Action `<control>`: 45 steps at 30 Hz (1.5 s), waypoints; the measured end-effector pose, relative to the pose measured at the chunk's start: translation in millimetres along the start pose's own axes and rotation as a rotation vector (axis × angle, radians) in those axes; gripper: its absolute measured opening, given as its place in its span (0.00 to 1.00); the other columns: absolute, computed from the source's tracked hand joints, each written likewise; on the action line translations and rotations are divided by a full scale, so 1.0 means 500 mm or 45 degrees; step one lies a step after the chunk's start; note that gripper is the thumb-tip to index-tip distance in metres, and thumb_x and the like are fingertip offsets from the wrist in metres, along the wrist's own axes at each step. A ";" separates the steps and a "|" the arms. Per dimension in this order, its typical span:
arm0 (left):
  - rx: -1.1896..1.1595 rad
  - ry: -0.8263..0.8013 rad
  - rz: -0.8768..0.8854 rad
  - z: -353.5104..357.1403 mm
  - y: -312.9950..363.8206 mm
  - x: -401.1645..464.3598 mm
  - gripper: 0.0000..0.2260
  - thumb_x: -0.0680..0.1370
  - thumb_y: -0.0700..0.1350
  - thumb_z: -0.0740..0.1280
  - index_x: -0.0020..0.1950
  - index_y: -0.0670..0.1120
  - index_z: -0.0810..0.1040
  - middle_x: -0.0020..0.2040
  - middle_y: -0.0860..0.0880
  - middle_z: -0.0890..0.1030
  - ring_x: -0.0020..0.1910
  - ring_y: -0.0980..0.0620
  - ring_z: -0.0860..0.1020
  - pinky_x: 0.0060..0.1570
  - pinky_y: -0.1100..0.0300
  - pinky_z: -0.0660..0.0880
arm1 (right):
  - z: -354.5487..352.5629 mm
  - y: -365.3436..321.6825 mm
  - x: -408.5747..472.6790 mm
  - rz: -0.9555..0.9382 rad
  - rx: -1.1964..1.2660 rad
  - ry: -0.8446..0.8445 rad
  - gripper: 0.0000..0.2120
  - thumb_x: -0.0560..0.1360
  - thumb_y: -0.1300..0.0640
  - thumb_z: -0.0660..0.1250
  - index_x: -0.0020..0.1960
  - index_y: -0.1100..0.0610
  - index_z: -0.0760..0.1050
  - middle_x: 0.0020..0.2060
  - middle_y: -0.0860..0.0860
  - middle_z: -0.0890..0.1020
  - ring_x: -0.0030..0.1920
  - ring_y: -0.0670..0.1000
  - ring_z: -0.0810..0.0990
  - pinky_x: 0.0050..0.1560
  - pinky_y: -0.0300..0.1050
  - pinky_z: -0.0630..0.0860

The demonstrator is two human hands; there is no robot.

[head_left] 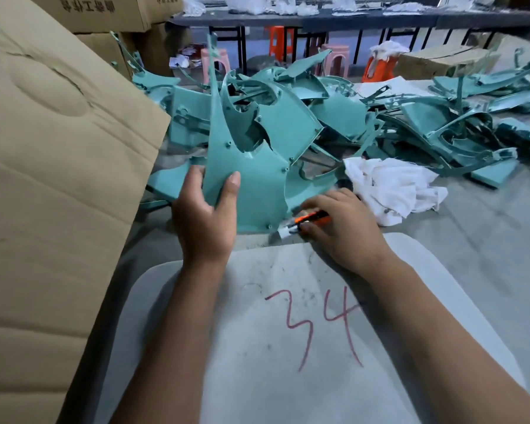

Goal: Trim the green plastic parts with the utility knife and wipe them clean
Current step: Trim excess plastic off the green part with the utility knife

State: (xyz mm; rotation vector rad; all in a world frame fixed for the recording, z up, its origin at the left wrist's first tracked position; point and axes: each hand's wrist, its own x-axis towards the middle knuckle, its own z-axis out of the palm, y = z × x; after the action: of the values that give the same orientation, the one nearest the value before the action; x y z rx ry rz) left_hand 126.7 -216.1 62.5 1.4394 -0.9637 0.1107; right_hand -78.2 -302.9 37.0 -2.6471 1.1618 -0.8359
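Note:
A large curved green plastic part (251,179) stands upright in front of me, its lower edge near the floor. My left hand (207,215) grips its lower left edge, thumb on the near face and fingers behind. My right hand (340,228) holds an orange utility knife (306,221) with its white tip at the part's lower right edge. A crumpled white cloth (392,188) lies on the floor just right of the part.
A heap of more green plastic parts (364,117) spreads behind and to the right. A big cardboard box (58,179) stands at my left. Below my arms lies a grey board (288,332) marked "34". Stools (216,62) and a long table (349,19) stand farther back.

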 end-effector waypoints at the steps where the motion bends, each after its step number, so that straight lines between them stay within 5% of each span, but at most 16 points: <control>1: -0.034 0.021 -0.050 -0.004 -0.001 0.001 0.07 0.78 0.50 0.71 0.53 0.49 0.81 0.47 0.61 0.83 0.45 0.63 0.81 0.48 0.64 0.77 | 0.005 0.002 0.003 0.020 -0.046 -0.047 0.14 0.76 0.51 0.75 0.60 0.51 0.81 0.52 0.47 0.83 0.59 0.53 0.75 0.56 0.45 0.71; 3: -0.026 0.112 -0.121 -0.012 -0.004 0.002 0.08 0.77 0.53 0.70 0.51 0.50 0.81 0.46 0.56 0.85 0.46 0.56 0.83 0.47 0.59 0.79 | 0.003 -0.001 0.010 0.066 -0.067 -0.088 0.14 0.77 0.47 0.72 0.62 0.49 0.80 0.54 0.47 0.83 0.61 0.53 0.74 0.59 0.53 0.73; 6: -0.152 0.226 -0.249 -0.025 -0.012 0.015 0.07 0.76 0.54 0.69 0.48 0.52 0.81 0.42 0.58 0.84 0.40 0.64 0.81 0.38 0.68 0.75 | -0.009 0.007 0.010 0.042 0.000 -0.169 0.16 0.78 0.47 0.73 0.63 0.51 0.81 0.56 0.49 0.81 0.61 0.53 0.73 0.62 0.47 0.69; 10: -0.247 -0.015 -0.534 -0.036 -0.045 0.022 0.14 0.77 0.60 0.66 0.39 0.52 0.81 0.37 0.57 0.84 0.37 0.57 0.81 0.36 0.60 0.75 | -0.017 0.023 0.009 0.049 -0.053 -0.245 0.18 0.76 0.48 0.74 0.65 0.50 0.81 0.57 0.49 0.79 0.61 0.54 0.73 0.62 0.53 0.68; 12: -0.058 -0.096 -0.473 -0.046 -0.063 0.013 0.19 0.76 0.63 0.64 0.37 0.50 0.79 0.34 0.55 0.82 0.35 0.53 0.79 0.35 0.54 0.74 | -0.014 0.021 0.012 0.063 -0.120 -0.140 0.15 0.76 0.46 0.74 0.60 0.50 0.81 0.53 0.47 0.79 0.59 0.54 0.73 0.57 0.51 0.66; 16: 0.170 -0.228 -0.311 -0.072 -0.082 -0.002 0.21 0.77 0.66 0.61 0.30 0.54 0.72 0.25 0.59 0.71 0.26 0.60 0.69 0.27 0.62 0.64 | -0.017 0.007 0.023 0.071 0.031 0.251 0.14 0.77 0.50 0.74 0.56 0.57 0.76 0.50 0.49 0.76 0.50 0.51 0.73 0.48 0.43 0.64; 19: -0.104 -0.270 -0.384 -0.077 -0.077 -0.001 0.25 0.77 0.65 0.62 0.31 0.47 0.66 0.27 0.57 0.67 0.29 0.57 0.65 0.29 0.58 0.61 | -0.032 -0.026 0.016 -0.091 0.224 0.504 0.13 0.81 0.49 0.70 0.56 0.57 0.72 0.48 0.47 0.70 0.43 0.46 0.67 0.41 0.35 0.63; 21: -0.285 -0.317 -0.494 -0.070 -0.060 0.007 0.23 0.77 0.65 0.62 0.31 0.49 0.73 0.28 0.54 0.72 0.29 0.55 0.69 0.30 0.60 0.65 | -0.036 -0.053 0.004 -0.196 0.316 0.514 0.13 0.83 0.45 0.65 0.54 0.55 0.70 0.41 0.45 0.70 0.38 0.46 0.67 0.39 0.33 0.65; 25: -0.593 -0.592 -0.716 -0.034 -0.025 -0.005 0.26 0.81 0.61 0.58 0.28 0.48 0.75 0.22 0.54 0.72 0.20 0.57 0.69 0.21 0.67 0.66 | -0.023 -0.094 -0.008 -0.208 0.418 0.263 0.16 0.85 0.43 0.56 0.52 0.55 0.71 0.33 0.46 0.75 0.31 0.49 0.73 0.32 0.49 0.70; 27: -0.669 -0.726 -0.777 -0.012 -0.009 -0.019 0.24 0.85 0.59 0.55 0.32 0.49 0.69 0.21 0.55 0.68 0.18 0.59 0.66 0.20 0.68 0.64 | -0.015 -0.100 -0.007 -0.191 0.340 0.243 0.18 0.85 0.43 0.55 0.51 0.57 0.71 0.30 0.47 0.73 0.28 0.52 0.71 0.30 0.52 0.68; 31: -0.874 -0.904 -1.026 0.004 0.027 -0.024 0.21 0.85 0.53 0.51 0.35 0.44 0.60 0.19 0.52 0.63 0.14 0.58 0.62 0.15 0.70 0.59 | -0.012 -0.095 0.002 -0.073 0.165 0.408 0.17 0.86 0.44 0.56 0.49 0.57 0.71 0.28 0.44 0.69 0.24 0.47 0.67 0.27 0.41 0.65; 33: -0.852 -0.916 -1.059 0.007 0.035 -0.022 0.20 0.86 0.51 0.51 0.36 0.45 0.62 0.18 0.53 0.65 0.14 0.60 0.63 0.14 0.71 0.60 | -0.017 -0.076 0.008 0.067 0.169 0.517 0.15 0.86 0.47 0.58 0.48 0.57 0.70 0.27 0.41 0.66 0.24 0.41 0.64 0.26 0.34 0.57; 38: -0.851 -1.019 -1.223 -0.009 0.011 -0.016 0.19 0.86 0.51 0.50 0.36 0.48 0.61 0.22 0.54 0.63 0.17 0.59 0.60 0.17 0.68 0.59 | -0.011 -0.070 0.008 -0.093 0.097 0.357 0.15 0.86 0.44 0.56 0.47 0.54 0.67 0.28 0.44 0.68 0.25 0.49 0.67 0.27 0.44 0.59; 41: -1.171 -1.284 -1.622 -0.043 -0.012 -0.003 0.17 0.74 0.56 0.52 0.32 0.46 0.66 0.24 0.53 0.61 0.22 0.57 0.55 0.19 0.69 0.56 | -0.011 -0.072 0.010 0.015 0.017 0.442 0.16 0.85 0.43 0.54 0.47 0.54 0.67 0.27 0.41 0.65 0.24 0.44 0.63 0.27 0.40 0.54; 43: -1.323 -1.372 -1.801 -0.055 -0.031 0.004 0.24 0.78 0.56 0.44 0.31 0.45 0.68 0.25 0.52 0.60 0.23 0.56 0.54 0.18 0.67 0.57 | -0.016 -0.063 0.010 0.149 0.026 0.494 0.13 0.85 0.44 0.56 0.46 0.51 0.64 0.27 0.39 0.64 0.24 0.43 0.62 0.26 0.39 0.53; 45: -1.322 -1.452 -1.824 -0.058 -0.039 0.010 0.20 0.77 0.52 0.47 0.33 0.44 0.70 0.24 0.52 0.62 0.23 0.57 0.55 0.17 0.66 0.60 | -0.019 -0.059 0.009 0.251 0.034 0.477 0.13 0.84 0.42 0.55 0.46 0.49 0.61 0.27 0.41 0.65 0.25 0.48 0.64 0.27 0.42 0.54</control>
State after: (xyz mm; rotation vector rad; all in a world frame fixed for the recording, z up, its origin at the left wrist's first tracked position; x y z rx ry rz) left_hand 155.7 -197.3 55.0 0.7761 -0.4030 -2.0984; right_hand -61.8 -284.6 56.8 -2.3655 1.4506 -1.3324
